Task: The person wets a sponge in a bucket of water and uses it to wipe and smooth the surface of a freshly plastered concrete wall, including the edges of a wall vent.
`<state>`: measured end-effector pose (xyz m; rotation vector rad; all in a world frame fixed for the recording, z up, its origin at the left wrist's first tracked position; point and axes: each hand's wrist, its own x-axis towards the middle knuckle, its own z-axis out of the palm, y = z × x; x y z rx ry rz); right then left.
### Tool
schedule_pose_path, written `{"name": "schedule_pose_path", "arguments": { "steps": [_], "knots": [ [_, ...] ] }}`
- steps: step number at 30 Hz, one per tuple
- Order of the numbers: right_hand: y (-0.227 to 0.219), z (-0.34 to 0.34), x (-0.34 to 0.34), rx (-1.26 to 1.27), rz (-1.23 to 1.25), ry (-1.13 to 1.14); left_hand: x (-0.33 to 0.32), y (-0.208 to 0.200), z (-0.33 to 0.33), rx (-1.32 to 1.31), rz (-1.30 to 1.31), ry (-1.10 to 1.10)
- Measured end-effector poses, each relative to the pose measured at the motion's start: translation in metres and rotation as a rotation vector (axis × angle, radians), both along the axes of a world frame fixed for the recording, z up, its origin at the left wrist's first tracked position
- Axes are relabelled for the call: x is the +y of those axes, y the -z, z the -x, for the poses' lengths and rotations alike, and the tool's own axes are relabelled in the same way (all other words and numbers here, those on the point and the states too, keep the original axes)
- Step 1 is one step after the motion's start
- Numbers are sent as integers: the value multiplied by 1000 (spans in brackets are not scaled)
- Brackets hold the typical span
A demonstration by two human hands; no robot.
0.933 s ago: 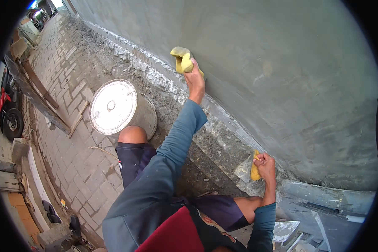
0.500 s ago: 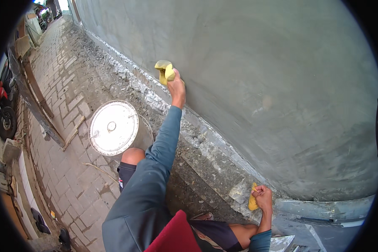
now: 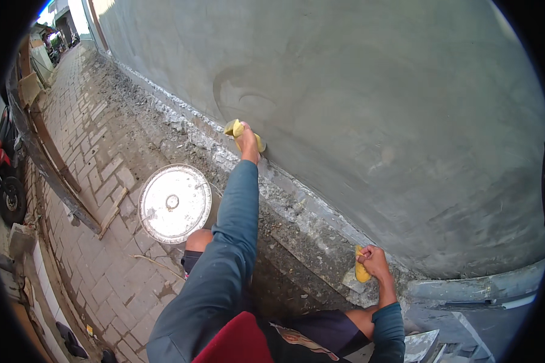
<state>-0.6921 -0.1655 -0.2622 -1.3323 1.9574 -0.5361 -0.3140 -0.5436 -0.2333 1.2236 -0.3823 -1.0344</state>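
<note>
My left hand (image 3: 247, 144) is stretched far out with its fingers closed round a folded yellow sponge (image 3: 232, 128). That sponge is against the lower part of the grey plastered wall (image 3: 357, 115), just above its rough base. Around and above it the plaster carries a darker, curved smear. Lower on the right, my right hand (image 3: 375, 261) pinches a second piece of yellow sponge (image 3: 362, 275) between thumb and fingers. This one hangs over the rubble strip (image 3: 321, 242) at the wall's foot and appears clear of the wall.
A round pail with a whitish lid (image 3: 174, 204) stands left of my knee on the brick paving (image 3: 103, 260). Farther left are a wooden beam (image 3: 57, 163) and a red motorcycle (image 3: 3, 175). A pipe-like grey ledge (image 3: 472, 279) runs along the lower right.
The view has shifted. My left hand has moved over the wall with the sponge, and a curved dark smear now shows above it. My right hand sits higher in view, still pinching its sponge.
</note>
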Motion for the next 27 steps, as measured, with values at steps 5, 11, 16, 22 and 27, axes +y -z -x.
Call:
{"name": "schedule_pose_path", "arguments": {
  "steps": [5,11,16,22,27],
  "knots": [
    [-15,-20,-17,-10,13,-68,170,-58,177,-553,613,169],
    [-11,-19,-8,17,19,-121,217,-136,226,-1213,1476,524],
    [-29,16,25,-71,104,99,177,-69,182,-1144,986,150],
    [-142,1,34,249,1104,391,150,-40,67,-227,173,161],
    [-293,54,14,860,1756,838,163,-105,13,-211,408,239]
  ]
}}
